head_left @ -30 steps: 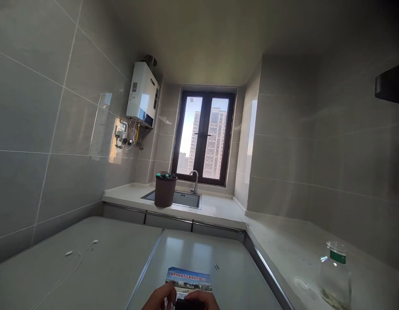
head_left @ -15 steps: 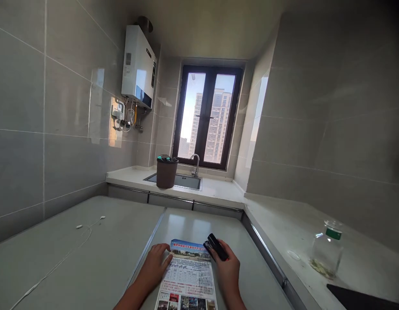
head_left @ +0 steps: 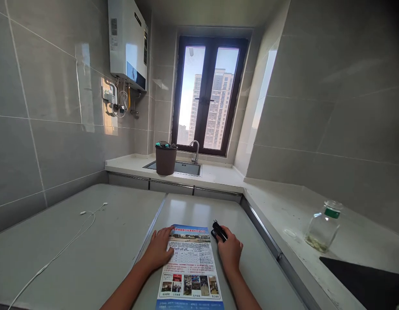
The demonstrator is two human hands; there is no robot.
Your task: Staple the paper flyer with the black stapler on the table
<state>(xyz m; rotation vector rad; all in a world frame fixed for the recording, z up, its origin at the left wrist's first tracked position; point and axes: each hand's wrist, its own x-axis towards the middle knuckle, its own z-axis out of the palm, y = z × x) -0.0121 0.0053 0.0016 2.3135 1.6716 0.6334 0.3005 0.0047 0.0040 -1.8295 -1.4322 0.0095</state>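
Observation:
A printed leaflet (head_left: 191, 258) with a blue top band, text and photos lies on the pale tabletop. My left hand (head_left: 158, 249) rests along its upper left edge, fingers stretched out and thumb on the paper. To the right of the sheet, my right hand (head_left: 230, 249) is closed around a small black two-part tool (head_left: 220, 231) with a metallic tip. Its exact kind is not clear, as the fingers cover much of it. The tool is near the leaflet's upper right corner, apart from the paper in this view.
A white cable (head_left: 65, 246) lies on the table's left half. On the right counter stand a glass jar (head_left: 322, 230) with a green label and a dark panel (head_left: 363, 280). Farther back are a brown bin (head_left: 166, 160), a sink with a faucet (head_left: 196, 151) and a wall water heater (head_left: 128, 47).
The view has tilted down, showing more of the leaflet. My right hand has moved off the sheet's right edge and turned the black tool. My left hand still lies at the left edge.

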